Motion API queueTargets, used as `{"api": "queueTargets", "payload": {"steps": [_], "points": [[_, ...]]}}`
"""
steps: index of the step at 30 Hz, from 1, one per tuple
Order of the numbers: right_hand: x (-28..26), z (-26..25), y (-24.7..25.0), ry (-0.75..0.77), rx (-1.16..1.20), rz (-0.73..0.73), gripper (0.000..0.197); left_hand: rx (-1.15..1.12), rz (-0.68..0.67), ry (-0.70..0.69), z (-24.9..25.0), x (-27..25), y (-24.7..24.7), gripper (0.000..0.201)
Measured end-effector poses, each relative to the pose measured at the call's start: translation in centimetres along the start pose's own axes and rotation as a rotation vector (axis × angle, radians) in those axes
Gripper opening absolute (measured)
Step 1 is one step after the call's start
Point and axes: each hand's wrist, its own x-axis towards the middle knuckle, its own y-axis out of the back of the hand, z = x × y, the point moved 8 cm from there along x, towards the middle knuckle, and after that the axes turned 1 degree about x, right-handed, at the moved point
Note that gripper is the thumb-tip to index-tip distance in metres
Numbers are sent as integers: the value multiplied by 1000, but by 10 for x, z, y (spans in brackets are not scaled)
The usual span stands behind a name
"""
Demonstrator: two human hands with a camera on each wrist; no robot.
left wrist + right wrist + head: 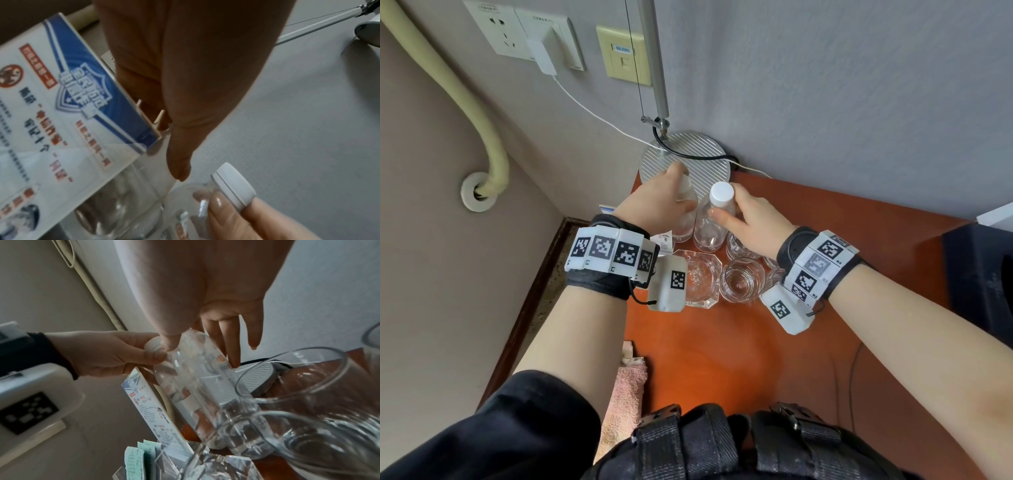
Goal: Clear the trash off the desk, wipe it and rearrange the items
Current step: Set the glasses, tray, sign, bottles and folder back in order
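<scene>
Two clear plastic bottles with white caps stand side by side at the back left of the orange-brown desk [808,222]. My left hand [657,202] grips the left bottle [686,219] around its top, hiding its cap from the head view; the right wrist view shows the fingers round that cap [152,344]. My right hand [753,222] holds the right bottle [714,222] at its neck, just under the cap [722,193]. In the left wrist view my right fingers [226,211] curl below that cap [234,183]. Both bottles look empty.
A round lamp base [685,161] sits right behind the bottles against the wall. A glass ashtray [702,277] and drinking glasses [741,279] crowd the front. A printed sign card [61,105] stands left. A pink towel [625,394] hangs off the desk's left edge; a black box [979,274] stands at right.
</scene>
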Motion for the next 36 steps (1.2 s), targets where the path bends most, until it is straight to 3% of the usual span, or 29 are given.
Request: {"api": "queueTargets", "payload": {"steps": [7,13,17,27,36], "points": [[-4,0,3,-39,86,27,48,-99,13,22,1,-4,-2,59],[-9,1,7,-39,91,69,63,-98,22,32,4,-12,-2,72],[-16,-1,11,-34,32,79,71,-51,38,27,6,-20,3,71],[-52,-21,27,-6,6,141,70,77,133,-49,28,-59,18,64],[-99,-27,24,-1,-18,148,59,136,61,-92,47,-98,-9,59]]}}
